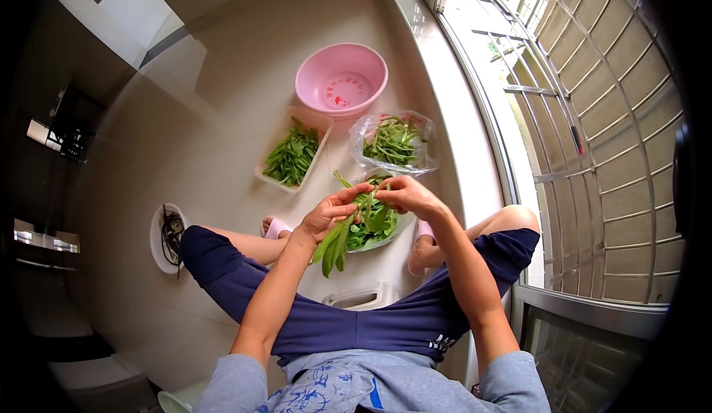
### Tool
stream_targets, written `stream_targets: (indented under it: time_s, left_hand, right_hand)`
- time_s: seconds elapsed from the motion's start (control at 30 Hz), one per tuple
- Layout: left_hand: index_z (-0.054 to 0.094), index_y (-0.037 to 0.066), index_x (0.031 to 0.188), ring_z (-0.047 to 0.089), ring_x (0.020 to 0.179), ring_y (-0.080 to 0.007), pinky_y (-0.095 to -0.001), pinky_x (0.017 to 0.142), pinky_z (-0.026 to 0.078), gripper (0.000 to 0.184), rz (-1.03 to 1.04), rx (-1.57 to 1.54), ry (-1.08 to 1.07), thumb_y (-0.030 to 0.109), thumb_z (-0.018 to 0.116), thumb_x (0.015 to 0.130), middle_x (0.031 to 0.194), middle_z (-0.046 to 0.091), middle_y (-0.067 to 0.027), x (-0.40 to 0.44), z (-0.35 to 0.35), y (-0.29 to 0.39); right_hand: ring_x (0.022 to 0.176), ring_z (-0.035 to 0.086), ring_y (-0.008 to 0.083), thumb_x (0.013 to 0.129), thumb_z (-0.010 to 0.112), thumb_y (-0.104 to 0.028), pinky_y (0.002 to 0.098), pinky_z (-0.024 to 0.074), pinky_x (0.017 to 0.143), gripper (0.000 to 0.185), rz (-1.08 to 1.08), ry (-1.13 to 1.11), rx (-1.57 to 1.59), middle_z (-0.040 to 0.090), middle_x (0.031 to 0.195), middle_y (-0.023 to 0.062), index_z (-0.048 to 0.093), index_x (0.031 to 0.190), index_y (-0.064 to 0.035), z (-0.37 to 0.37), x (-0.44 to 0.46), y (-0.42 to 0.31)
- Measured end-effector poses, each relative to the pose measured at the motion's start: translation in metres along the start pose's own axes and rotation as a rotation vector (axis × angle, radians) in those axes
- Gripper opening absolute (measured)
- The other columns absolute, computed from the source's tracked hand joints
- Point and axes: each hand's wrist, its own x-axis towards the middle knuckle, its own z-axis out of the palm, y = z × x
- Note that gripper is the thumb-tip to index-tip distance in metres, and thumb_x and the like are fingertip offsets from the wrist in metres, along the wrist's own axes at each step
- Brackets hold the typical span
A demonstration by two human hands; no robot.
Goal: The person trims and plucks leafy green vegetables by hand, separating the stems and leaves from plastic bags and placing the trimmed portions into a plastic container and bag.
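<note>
My left hand (331, 214) is closed around a stalk of leafy greens (335, 247), whose long leaves hang down toward my lap. Close beside it, my right hand (406, 194) pinches at the upper part of the same greens with thumb and fingers. Below both hands lies a pile of loose green leaves (378, 224) on a clear plastic bag, partly hidden by my fingers. Farther off, a clear plastic bag (430, 162) holds cut green stems. To its left a translucent rectangular tub (320, 149) is filled with green pieces.
A pink basin (304, 90) stands beyond the tub. At left, a white bowl (157, 246) holds dark stringy strands. A light plastic stool (386, 294) shows between my legs. The window ledge (475, 131) and metal bars (593, 168) run along the right.
</note>
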Motion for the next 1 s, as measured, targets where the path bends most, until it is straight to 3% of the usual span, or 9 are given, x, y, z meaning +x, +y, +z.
stream_targets:
  time_s: [0.33,0.5,0.67,0.73,0.8,0.87,0.9,1.0]
  left_hand:
    - [0.040,0.002,0.114,0.052,0.079,-0.0085,-0.0189,0.069,0.044,0.038,0.052,0.120,0.106,0.001,0.048,0.077,0.105,0.049,-0.0056,0.012,-0.002,0.000]
    - [0.039,0.002,0.114,0.051,0.085,-0.0093,-0.0199,0.072,0.043,0.039,0.028,0.097,0.051,0.001,0.048,0.076,0.106,0.048,-0.0054,0.024,0.004,0.006]
    - [0.039,0.002,0.115,0.050,0.090,-0.0110,-0.0218,0.076,0.042,0.040,0.032,0.163,0.009,0.001,0.048,0.076,0.106,0.048,-0.0052,0.042,0.000,0.008]
    - [0.040,0.002,0.114,0.049,0.093,-0.0126,-0.0247,0.081,0.040,0.040,0.091,0.177,0.050,0.001,0.050,0.076,0.106,0.048,-0.0058,0.048,-0.002,0.006]
    - [0.042,0.002,0.112,0.051,0.086,-0.0107,-0.0223,0.076,0.042,0.036,0.158,0.118,0.097,0.003,0.050,0.076,0.101,0.051,-0.0050,0.047,-0.007,0.002]
    - [0.046,0.001,0.107,0.053,0.074,-0.0083,-0.0193,0.068,0.044,0.030,0.104,0.050,0.190,0.004,0.049,0.077,0.089,0.055,-0.0043,0.039,-0.018,0.004]
    - [0.047,-0.001,0.103,0.052,0.063,-0.0104,-0.0193,0.060,0.044,0.025,0.101,0.018,0.251,0.006,0.048,0.078,0.076,0.054,-0.0047,0.038,-0.023,0.004]
    - [0.049,-0.003,0.097,0.053,0.064,-0.0109,-0.0197,0.059,0.045,0.021,0.138,-0.018,0.310,0.007,0.048,0.079,0.077,0.054,-0.0060,0.029,-0.033,0.006]
  right_hand:
    - [0.044,0.036,0.0030,0.074,0.054,-0.018,0.0174,0.0260,0.038,0.013,0.088,-0.046,0.221,0.043,0.054,-0.0042,0.053,0.072,-0.0054,0.001,0.020,0.012]
    - [0.041,0.032,0.0025,0.074,0.056,-0.018,0.0159,0.0231,0.036,0.013,0.135,-0.075,0.518,0.044,0.054,-0.0041,0.053,0.072,-0.0057,-0.004,0.025,0.017]
    - [0.040,0.033,0.0030,0.072,0.055,-0.013,0.0165,0.0237,0.036,0.008,0.123,-0.041,0.501,0.046,0.054,-0.0028,0.056,0.072,-0.0055,-0.015,0.030,0.016]
    - [0.041,0.036,0.0045,0.067,0.056,-0.012,0.0180,0.0253,0.036,0.011,0.140,0.278,0.118,0.048,0.054,-0.0011,0.058,0.073,-0.0033,-0.022,0.033,0.006]
    - [0.046,0.048,0.0115,0.062,0.056,-0.017,0.0243,0.0391,0.044,0.020,0.012,0.520,-0.310,0.055,0.055,0.0057,0.061,0.072,-0.0002,-0.046,0.053,0.017]
    - [0.057,0.057,0.0215,0.062,0.057,-0.018,0.0318,0.0441,0.054,0.022,0.029,0.619,-0.572,0.057,0.062,0.0171,0.060,0.071,0.0025,-0.062,0.064,0.001]
    - [0.061,0.057,0.0248,0.062,0.058,-0.018,0.0331,0.0443,0.057,0.022,0.052,0.590,-0.661,0.057,0.064,0.0189,0.060,0.071,0.0021,-0.075,0.074,0.001]
    - [0.069,0.057,0.0304,0.065,0.058,-0.020,0.0357,0.0441,0.063,0.022,0.093,0.602,-0.989,0.056,0.071,0.0208,0.059,0.073,0.0004,-0.096,0.094,0.011]
